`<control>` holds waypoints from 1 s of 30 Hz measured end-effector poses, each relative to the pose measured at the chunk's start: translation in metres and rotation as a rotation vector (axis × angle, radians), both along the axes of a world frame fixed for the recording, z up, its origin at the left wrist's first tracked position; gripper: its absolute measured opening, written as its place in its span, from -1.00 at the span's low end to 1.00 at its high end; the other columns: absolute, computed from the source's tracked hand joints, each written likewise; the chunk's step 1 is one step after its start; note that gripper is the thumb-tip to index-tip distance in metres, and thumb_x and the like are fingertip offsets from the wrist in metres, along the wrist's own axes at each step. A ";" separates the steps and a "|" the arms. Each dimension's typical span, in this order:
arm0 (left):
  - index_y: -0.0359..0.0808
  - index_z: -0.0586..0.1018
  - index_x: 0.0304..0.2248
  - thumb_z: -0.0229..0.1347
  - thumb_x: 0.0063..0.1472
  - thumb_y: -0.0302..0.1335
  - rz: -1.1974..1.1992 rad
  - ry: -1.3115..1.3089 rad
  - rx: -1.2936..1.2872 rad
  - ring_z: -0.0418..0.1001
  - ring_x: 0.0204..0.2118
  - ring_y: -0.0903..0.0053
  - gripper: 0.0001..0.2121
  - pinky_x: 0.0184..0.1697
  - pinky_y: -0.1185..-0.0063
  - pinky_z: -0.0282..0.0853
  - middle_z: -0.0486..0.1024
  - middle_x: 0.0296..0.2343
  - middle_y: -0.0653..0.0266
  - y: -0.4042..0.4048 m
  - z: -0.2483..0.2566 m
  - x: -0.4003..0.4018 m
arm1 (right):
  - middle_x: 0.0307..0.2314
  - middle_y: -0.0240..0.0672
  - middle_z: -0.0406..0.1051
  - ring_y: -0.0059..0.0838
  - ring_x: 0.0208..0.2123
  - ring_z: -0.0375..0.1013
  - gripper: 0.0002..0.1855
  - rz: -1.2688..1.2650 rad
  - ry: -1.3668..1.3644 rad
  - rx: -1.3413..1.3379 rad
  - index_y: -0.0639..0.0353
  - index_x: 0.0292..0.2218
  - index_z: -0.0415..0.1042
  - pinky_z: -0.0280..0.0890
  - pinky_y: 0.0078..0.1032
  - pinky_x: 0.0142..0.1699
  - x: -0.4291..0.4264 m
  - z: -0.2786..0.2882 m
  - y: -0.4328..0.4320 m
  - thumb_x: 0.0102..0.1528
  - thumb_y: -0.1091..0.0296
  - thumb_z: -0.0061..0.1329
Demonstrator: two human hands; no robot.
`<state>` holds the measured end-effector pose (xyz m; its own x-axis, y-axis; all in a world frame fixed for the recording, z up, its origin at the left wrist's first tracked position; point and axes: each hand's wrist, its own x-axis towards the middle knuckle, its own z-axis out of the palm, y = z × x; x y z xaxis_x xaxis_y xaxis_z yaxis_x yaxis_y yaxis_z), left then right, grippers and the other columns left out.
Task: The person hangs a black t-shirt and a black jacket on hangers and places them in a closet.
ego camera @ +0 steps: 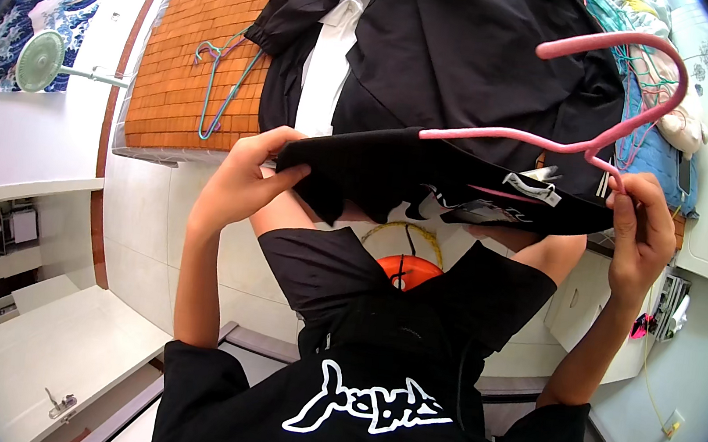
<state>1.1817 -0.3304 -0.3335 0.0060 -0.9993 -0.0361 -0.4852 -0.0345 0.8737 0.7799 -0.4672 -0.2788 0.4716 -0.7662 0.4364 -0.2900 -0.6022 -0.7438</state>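
A black garment [374,164] with a white neck label and a light print inside is stretched between my two hands. My left hand [247,175] pinches its edge at the left. At the right, my right hand [641,230] grips the garment's edge together with the end of a pink clothes hanger [523,136]. The hanger's hook points up and curls to the left; part of its frame is hidden inside the garment. Beyond lie black clothes [467,56] and a white garment [329,72] on the bed.
Teal and purple hangers [214,91] lie on the brown tiled bed mat [196,49]. More hangers, a plush toy [678,121] and a phone [684,174] are at the right. A green fan [42,60] stands left. An orange round object [411,271] is between my legs.
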 end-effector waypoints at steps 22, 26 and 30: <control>-0.40 0.55 -0.23 0.06 0.23 -0.55 0.028 -0.464 -0.525 0.50 -0.27 0.34 -0.86 -0.18 0.53 0.37 0.50 -0.36 0.09 -0.021 0.041 -0.047 | -0.51 -0.33 0.38 -0.62 -0.49 0.32 -0.93 -0.021 0.038 -0.042 0.38 -0.29 0.46 0.17 -0.69 -0.40 0.016 0.001 0.006 0.14 0.62 -0.02; -0.40 0.53 -0.34 0.17 0.19 -0.49 -0.050 -0.424 -0.479 0.44 -0.47 0.33 -0.87 -0.40 0.52 0.33 0.44 -0.49 0.14 -0.024 0.042 -0.060 | -0.50 -0.30 0.42 -0.55 -0.48 0.40 -0.93 0.050 0.046 -0.060 0.39 -0.30 0.47 0.23 -0.68 -0.38 0.029 0.001 0.008 0.13 0.62 -0.02; -0.33 0.47 -0.52 0.25 0.11 -0.44 -0.026 -0.404 -0.530 0.35 -0.66 0.35 -0.79 -0.60 0.48 0.22 0.37 -0.65 0.24 -0.031 0.048 -0.067 | -0.40 -0.25 0.47 -0.47 -0.36 0.47 -0.79 0.086 0.088 0.036 0.37 -0.23 0.47 0.30 -0.61 -0.25 0.027 0.005 0.007 0.05 0.59 0.07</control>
